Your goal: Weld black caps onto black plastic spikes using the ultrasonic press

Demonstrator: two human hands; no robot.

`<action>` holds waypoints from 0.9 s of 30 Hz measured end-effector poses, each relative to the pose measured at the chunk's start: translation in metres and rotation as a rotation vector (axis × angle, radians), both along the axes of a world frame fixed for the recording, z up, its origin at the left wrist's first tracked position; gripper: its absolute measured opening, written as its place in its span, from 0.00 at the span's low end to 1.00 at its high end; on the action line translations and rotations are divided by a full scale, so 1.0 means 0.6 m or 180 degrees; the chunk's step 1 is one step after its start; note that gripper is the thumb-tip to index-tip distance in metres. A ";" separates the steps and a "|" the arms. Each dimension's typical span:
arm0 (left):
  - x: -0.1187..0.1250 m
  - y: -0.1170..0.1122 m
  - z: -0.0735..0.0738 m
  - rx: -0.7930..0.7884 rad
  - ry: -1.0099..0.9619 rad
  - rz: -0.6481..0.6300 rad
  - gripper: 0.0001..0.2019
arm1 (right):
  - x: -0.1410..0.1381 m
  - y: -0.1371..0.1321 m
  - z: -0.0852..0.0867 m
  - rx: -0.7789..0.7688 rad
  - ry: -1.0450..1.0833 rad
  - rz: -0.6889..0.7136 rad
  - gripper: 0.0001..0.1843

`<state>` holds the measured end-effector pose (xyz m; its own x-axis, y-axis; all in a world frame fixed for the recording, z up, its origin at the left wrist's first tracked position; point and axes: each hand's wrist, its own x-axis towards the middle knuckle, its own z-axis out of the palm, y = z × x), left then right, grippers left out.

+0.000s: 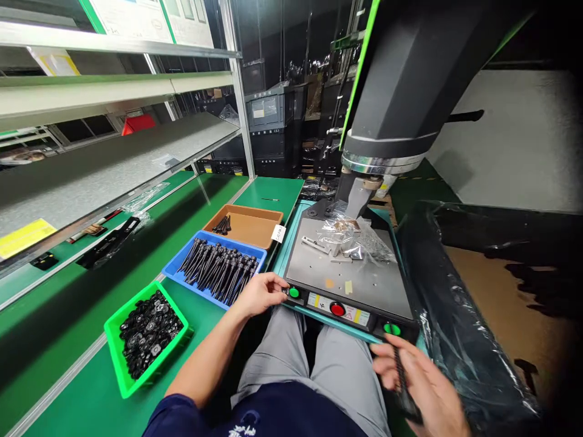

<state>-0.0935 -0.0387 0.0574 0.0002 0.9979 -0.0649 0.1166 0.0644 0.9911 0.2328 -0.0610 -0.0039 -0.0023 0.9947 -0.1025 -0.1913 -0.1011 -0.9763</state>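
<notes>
My left hand [263, 295] is at the front left corner of the machine base, beside the left green button [294, 292]. Its thumb and forefinger are drawn together at a small dark spot I cannot make out. Lower right, my right hand [426, 385], slightly blurred, grips a long black ribbed rod-like part [402, 379] with a thicker end near the palm. Its fingertips are just below the right green button [392, 329]. A red button [337, 309] sits between the two green ones. Similar long black parts [218, 270] fill a blue tray [170, 267] on my left.
A green bin [119, 364] holds small black pieces. A brown tray [250, 220] contains a few black parts. Over the metal plate [364, 285] hangs the machine's large dark head [392, 115], above a plastic-wrapped fixture [346, 240]. Black sheeting [450, 303] covers a box at right.
</notes>
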 end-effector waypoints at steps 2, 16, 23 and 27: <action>0.025 0.004 -0.025 -0.0114 -0.0273 -0.0090 0.13 | -0.043 0.012 -0.008 -0.0105 0.0231 0.0329 0.27; 0.028 0.016 -0.064 0.0017 -0.0339 -0.0391 0.24 | -0.082 0.039 -0.003 0.1403 -0.2090 0.1278 0.18; 0.027 0.020 -0.076 -0.0035 -0.0158 -0.0620 0.24 | -0.089 0.039 0.013 0.1670 -0.2431 0.1313 0.18; 0.026 0.024 -0.080 -0.0001 -0.0105 -0.0654 0.24 | -0.091 0.038 0.013 0.1719 -0.2541 0.1426 0.19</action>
<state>-0.0781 -0.0243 0.0095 0.2059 0.9766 -0.0619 0.0949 0.0430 0.9946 0.1782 -0.0384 0.0042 -0.5067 0.8339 0.2188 0.4719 0.4807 -0.7391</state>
